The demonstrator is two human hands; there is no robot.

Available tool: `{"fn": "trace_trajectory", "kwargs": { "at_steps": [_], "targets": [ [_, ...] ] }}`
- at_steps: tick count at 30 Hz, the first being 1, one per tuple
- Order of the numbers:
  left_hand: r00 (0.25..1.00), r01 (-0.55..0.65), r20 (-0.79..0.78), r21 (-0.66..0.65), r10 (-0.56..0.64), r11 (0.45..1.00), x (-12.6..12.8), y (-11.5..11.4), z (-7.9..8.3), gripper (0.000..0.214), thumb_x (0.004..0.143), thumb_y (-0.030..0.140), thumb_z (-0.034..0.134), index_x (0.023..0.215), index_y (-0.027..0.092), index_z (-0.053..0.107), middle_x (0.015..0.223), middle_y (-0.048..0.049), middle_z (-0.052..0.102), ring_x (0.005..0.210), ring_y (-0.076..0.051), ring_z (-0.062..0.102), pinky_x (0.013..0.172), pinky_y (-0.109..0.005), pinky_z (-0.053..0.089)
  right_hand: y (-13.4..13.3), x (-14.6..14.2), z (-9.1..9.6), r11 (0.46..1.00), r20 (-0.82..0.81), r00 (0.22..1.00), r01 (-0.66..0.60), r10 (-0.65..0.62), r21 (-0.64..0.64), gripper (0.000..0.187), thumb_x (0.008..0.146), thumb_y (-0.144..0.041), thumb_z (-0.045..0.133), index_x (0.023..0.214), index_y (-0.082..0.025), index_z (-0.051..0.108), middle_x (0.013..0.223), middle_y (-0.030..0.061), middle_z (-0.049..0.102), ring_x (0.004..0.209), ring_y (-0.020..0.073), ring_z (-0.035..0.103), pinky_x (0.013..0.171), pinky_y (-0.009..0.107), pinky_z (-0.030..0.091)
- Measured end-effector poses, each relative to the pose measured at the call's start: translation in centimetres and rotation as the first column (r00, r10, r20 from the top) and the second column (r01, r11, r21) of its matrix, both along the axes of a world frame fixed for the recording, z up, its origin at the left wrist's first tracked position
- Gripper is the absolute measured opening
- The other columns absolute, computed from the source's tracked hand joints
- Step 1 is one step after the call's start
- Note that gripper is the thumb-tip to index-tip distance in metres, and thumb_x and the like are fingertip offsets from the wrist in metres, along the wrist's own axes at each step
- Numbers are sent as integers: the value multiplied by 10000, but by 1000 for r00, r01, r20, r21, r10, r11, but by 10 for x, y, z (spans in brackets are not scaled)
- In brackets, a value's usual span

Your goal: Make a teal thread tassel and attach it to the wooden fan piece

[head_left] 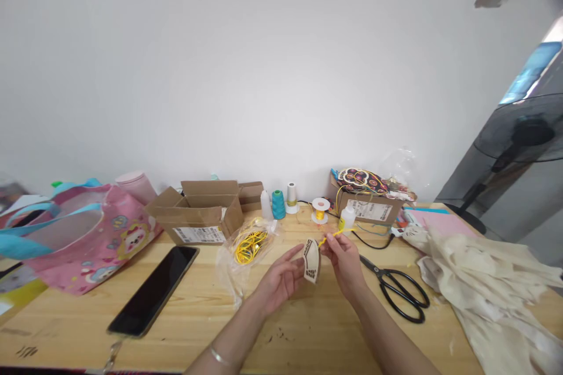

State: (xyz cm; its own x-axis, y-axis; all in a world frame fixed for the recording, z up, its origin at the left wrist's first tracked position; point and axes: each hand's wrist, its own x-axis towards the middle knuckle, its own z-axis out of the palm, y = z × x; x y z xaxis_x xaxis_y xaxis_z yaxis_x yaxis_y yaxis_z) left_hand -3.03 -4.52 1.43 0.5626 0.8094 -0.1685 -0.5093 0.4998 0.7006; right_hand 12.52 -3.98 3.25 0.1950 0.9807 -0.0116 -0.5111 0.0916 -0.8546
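Between the table's (281,343) front and back edges, the tag (312,263) sits between both hands: left hand (284,278) touching its side, grip unclear; right hand (341,258) pinching yellow cord (331,237).

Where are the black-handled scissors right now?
In the head view, the scissors lie on the table, right of the right hand, left of the cream cloth.

No words can be read: print on the far left box's label (199,235) and the far right box's label (369,210) is too small; near-left tabletop (197,334) marks (27,352) are unclear.
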Motion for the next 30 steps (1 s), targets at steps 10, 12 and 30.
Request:
{"fn": "trace_trajectory", "kwargs": {
  "at_steps": [10, 12, 30],
  "targets": [
    [980, -48, -200, -137, 19, 989, -4, -16, 2, 251, 680, 191, 635, 907, 98, 583, 891, -118, 655, 798, -188, 622, 759, -307, 473, -35, -13, -20, 963, -42, 982, -187, 182, -192, 358, 638, -443, 637, 870, -170, 626, 834, 72, 644, 729, 180, 590, 644, 295, 463],
    [984, -70, -174, -113, 50, 991, 1, -7, 3, 259, 662, 162, 649, 906, 103, 586, 900, -104, 653, 817, -177, 615, 813, -309, 454, -36, -14, -27, 966, -31, 982, -188, 185, -176, 414, 628, -427, 651, 959, -181, 611, 952, 88, 639, 832, 205, 590, 721, 325, 460],
    [876, 37, -479, 177, 53, 984, 13, 30, -1, 250, 587, 343, 681, 675, 111, 651, 555, 5, 590, 497, -87, 475, 490, -198, 338, -1, 17, -37, 939, 417, 843, -286, 341, -191, 406, 553, -218, 706, 945, -173, 612, 620, -25, 623, 533, 103, 540, 494, 211, 411]
  ]
}}
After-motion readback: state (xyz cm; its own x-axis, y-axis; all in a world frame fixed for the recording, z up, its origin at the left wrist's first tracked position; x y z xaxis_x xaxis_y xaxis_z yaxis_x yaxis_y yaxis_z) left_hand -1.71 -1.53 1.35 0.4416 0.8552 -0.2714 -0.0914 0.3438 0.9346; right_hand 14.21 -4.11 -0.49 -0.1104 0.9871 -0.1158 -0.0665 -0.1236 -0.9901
